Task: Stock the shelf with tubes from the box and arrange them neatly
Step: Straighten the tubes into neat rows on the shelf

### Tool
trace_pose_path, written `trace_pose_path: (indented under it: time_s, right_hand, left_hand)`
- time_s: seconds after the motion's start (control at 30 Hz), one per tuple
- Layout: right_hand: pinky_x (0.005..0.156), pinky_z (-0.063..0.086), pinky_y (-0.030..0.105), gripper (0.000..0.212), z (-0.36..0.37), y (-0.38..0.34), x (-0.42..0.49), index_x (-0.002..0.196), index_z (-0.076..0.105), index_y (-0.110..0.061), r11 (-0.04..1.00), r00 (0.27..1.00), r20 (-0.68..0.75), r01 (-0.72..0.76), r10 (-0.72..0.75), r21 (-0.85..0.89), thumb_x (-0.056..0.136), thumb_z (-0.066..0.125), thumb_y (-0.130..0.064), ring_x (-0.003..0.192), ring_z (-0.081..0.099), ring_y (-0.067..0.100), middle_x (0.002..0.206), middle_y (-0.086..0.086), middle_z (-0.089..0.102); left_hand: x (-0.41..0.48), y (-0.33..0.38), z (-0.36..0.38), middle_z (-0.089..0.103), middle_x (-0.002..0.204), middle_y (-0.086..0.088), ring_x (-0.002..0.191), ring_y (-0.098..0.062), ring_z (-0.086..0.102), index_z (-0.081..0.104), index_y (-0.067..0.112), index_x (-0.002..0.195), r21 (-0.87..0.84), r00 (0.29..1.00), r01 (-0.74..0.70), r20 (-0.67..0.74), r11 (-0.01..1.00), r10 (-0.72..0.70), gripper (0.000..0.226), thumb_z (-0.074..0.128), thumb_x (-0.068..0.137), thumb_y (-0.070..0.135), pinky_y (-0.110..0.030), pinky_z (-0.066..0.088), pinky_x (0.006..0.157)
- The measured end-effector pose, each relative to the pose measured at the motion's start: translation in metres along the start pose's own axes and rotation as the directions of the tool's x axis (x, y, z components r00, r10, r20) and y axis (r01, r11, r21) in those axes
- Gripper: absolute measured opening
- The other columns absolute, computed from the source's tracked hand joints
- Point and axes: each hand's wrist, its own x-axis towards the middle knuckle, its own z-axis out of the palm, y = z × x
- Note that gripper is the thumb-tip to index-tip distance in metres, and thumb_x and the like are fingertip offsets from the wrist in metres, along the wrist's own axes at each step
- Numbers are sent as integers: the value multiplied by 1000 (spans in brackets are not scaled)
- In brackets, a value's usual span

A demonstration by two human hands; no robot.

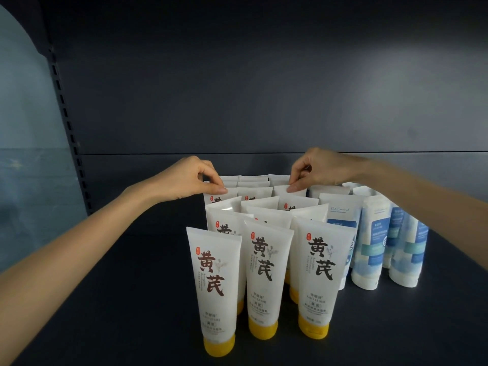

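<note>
Dark grey back panel, slotted upright at its left edge, pale blue-grey wall beyond.

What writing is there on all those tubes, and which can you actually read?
"黄芪": big brown characters on the yellow-capped tubes.
"LAI LI SHI": small print lower on the same tubes, barely legible.
"Oil Control": faint script, it seems, on a blue tube.
All other small print: too blurred to read.
</note>
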Motion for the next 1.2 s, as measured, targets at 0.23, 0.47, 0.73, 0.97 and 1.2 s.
trace_pose_path:
  time_s: [0.23, 0.47, 0.73, 0.97, 1.2]
  right_hand:
    - [69, 42, 18, 13, -1, -2, -3, 78, 74, -22, 999, 999, 18, -37, 37, -5, 78, 75, -34, 71, 51, 7, 88, 14, 68]
    - [81, 47, 23, 31, -4, -19, -7, 85, 75, -27, 990, 998, -54, 49, -43, 129, 67, 72, -51, 85, 62, 17, 93, 2, 71]
    - [65, 43, 8, 12, 12, -48, -9, 87, 75, -21, 990, 973, 187, 127, -136, 60, 81, 72, -32, 65, 56, -3, 74, -15, 67]
    - [51, 33, 5, 14, 20, -54, -6, 69, 68, -22, 986, 978, 127, 164, -164, 12, 80, 75, -26, 50, 43, -1, 49, -18, 49]
    - [55, 35, 4, 16, 28, -49, -3, 66, 68, -23, 987, 988, 31, 152, -154, 57, 77, 78, -29, 54, 45, -2, 55, -16, 52]
  left_hand:
    - [0, 1, 0, 62, 86, 7, 62, 11, 54, 72, 30, 77, 8, 1000, -12, -4, 1000, 12, 4, 74, 77, 27, -5, 40, 56]
    - [-12, 19, -12, 60, 86, 10, 51, 4, 45, 73, 29, 81, 28, 990, -42, -137, 999, 46, 23, 67, 70, 48, -12, 36, 53]
    - [-30, 47, -18, 58, 72, 23, 61, 6, 51, 75, 31, 69, 224, 995, -34, 97, 974, 12, 35, 64, 65, 65, -21, 33, 58]
    - [-32, 42, -20, 56, 78, 25, 71, 5, 49, 72, 34, 68, 398, 998, -58, 22, 916, 54, 16, 71, 75, 48, -25, 29, 57]
    - [-30, 35, -15, 53, 77, 16, 68, -2, 51, 73, 30, 79, 524, 989, -110, -28, 845, 146, 18, 65, 82, 46, -22, 28, 56]
